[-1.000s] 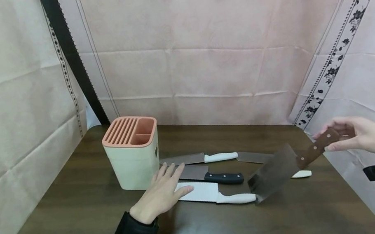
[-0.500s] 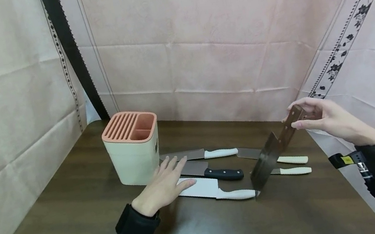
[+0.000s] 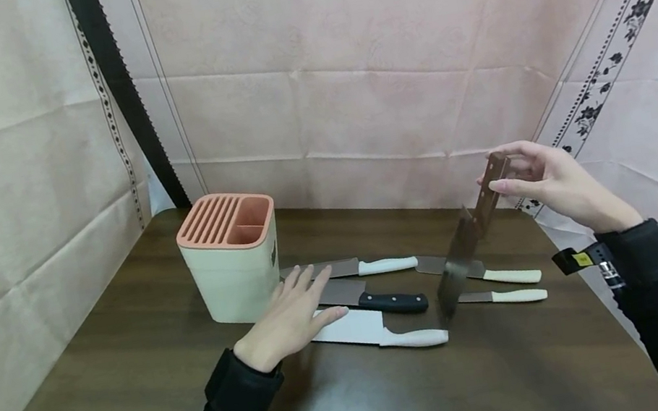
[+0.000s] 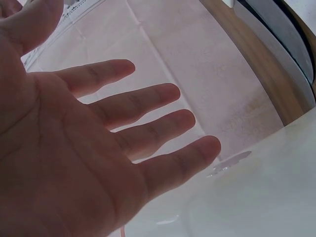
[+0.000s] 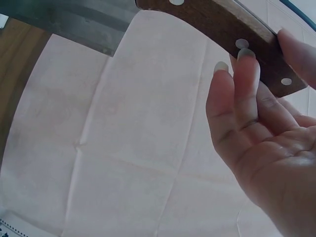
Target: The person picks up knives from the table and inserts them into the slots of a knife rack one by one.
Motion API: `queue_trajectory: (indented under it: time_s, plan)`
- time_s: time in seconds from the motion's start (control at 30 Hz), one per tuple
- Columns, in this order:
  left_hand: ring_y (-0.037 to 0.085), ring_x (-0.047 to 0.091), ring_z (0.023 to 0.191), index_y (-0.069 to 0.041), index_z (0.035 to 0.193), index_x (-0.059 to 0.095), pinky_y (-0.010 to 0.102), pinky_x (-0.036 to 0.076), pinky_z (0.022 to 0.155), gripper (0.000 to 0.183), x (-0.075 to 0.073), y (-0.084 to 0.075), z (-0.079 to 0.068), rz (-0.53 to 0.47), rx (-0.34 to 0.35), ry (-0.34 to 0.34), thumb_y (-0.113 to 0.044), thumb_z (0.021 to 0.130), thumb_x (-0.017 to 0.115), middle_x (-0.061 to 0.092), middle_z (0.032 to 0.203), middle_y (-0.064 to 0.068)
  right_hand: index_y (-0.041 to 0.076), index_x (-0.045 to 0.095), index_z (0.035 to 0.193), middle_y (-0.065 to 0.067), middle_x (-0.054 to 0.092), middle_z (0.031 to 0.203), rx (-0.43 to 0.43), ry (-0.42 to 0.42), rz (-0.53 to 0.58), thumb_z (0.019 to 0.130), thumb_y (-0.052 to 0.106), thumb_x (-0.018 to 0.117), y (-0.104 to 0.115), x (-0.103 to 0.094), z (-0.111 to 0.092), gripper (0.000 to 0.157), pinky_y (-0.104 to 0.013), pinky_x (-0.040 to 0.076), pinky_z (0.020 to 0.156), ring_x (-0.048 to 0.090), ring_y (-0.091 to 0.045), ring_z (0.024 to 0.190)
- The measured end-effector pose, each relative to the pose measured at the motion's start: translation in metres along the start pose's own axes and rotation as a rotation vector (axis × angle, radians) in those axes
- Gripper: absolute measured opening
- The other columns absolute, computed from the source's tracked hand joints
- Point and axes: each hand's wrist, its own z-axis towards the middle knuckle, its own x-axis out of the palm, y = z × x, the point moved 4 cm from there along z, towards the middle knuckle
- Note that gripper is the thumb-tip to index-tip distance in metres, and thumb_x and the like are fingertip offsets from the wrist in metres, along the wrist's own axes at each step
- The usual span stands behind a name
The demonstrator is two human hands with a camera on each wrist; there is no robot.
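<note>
In the head view my right hand (image 3: 553, 188) grips the brown wooden handle of a cleaver (image 3: 459, 252) between thumb and fingers. Its broad blade slants down to the left above the table. The right wrist view shows fingertips on the riveted handle (image 5: 256, 42) near its end. My left hand (image 3: 289, 315) is spread flat-fingered beside a pale green knife block (image 3: 231, 289) and overlaps the blades lying there. Its palm and parted fingers hold nothing in the left wrist view. Below it lie a white-bladed knife (image 3: 351, 329) and a black-handled knife (image 3: 394, 302).
Behind lies a white-handled knife (image 3: 387, 265). Two cream-handled knives, one farther back (image 3: 513, 276) and one nearer (image 3: 519, 296), lie at the right, partly behind the cleaver. The block's pink top has slots and two square openings. Cloth walls (image 3: 347, 84) enclose the brown table (image 3: 104, 392).
My right hand has carried the cleaver left and upward from the table's right edge, turning its handle steeper and its blade more edge-on. My left hand has barely moved.
</note>
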Motion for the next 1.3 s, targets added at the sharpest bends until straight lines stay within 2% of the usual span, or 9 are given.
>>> queue_trajectory:
  time_s: [0.13, 0.43, 0.67, 1.07, 1.2, 1.3]
  plan:
    - [0.041, 0.015, 0.137, -0.01, 0.145, 0.027, 0.065, 0.02, 0.107, 0.073, 0.0, -0.003, 0.002, 0.006, 0.002, 0.011, -0.054, 0.09, 0.046, 0.028, 0.149, 0.025, 0.015, 0.042, 0.136, 0.011, 0.067, 0.105, -0.032, -0.004, 0.008, 0.087, 0.03, 0.062, 0.004, 0.002, 0.006, 0.054, -0.016, 0.047, 0.073, 0.061, -0.008, 0.095]
    - [0.039, 0.014, 0.137, -0.011, 0.146, 0.026, 0.064, 0.019, 0.108, 0.073, -0.004, -0.006, 0.004, -0.003, 0.0, 0.009, -0.053, 0.09, 0.046, 0.027, 0.15, 0.024, 0.018, 0.044, 0.134, 0.013, 0.067, 0.105, -0.088, -0.028, 0.057, 0.088, 0.028, 0.061, 0.016, 0.009, 0.02, 0.051, -0.018, 0.048, 0.069, 0.064, -0.012, 0.091]
    - [0.039, 0.014, 0.137, -0.012, 0.146, 0.026, 0.063, 0.02, 0.108, 0.072, -0.004, -0.006, 0.005, -0.009, -0.001, 0.001, -0.052, 0.09, 0.047, 0.027, 0.15, 0.024, 0.016, 0.045, 0.134, 0.011, 0.067, 0.106, -0.142, -0.031, 0.13, 0.088, 0.024, 0.061, 0.029, 0.015, 0.028, 0.049, -0.013, 0.049, 0.076, 0.064, -0.017, 0.09]
    - [0.037, 0.016, 0.137, -0.012, 0.146, 0.025, 0.062, 0.021, 0.109, 0.072, -0.003, -0.009, 0.013, -0.007, 0.015, 0.016, -0.053, 0.091, 0.045, 0.029, 0.149, 0.024, 0.018, 0.048, 0.133, 0.007, 0.07, 0.104, -0.185, -0.04, 0.173, 0.087, 0.023, 0.062, 0.041, 0.025, 0.037, 0.048, -0.016, 0.052, 0.076, 0.064, -0.018, 0.091]
    - [0.037, 0.016, 0.137, -0.013, 0.147, 0.024, 0.061, 0.02, 0.109, 0.073, -0.003, -0.009, 0.014, 0.001, 0.009, 0.025, -0.055, 0.091, 0.044, 0.028, 0.15, 0.023, 0.019, 0.048, 0.132, 0.009, 0.069, 0.103, -0.177, -0.049, 0.163, 0.087, 0.025, 0.063, 0.044, 0.028, 0.039, 0.048, -0.015, 0.051, 0.077, 0.064, -0.018, 0.087]
    - [0.037, 0.016, 0.137, -0.013, 0.147, 0.023, 0.061, 0.021, 0.109, 0.073, -0.004, -0.008, 0.016, 0.012, 0.006, 0.029, -0.056, 0.091, 0.043, 0.027, 0.15, 0.022, 0.02, 0.048, 0.132, 0.005, 0.069, 0.106, -0.175, -0.049, 0.145, 0.087, 0.027, 0.062, 0.046, 0.029, 0.041, 0.048, -0.015, 0.05, 0.077, 0.064, -0.018, 0.088]
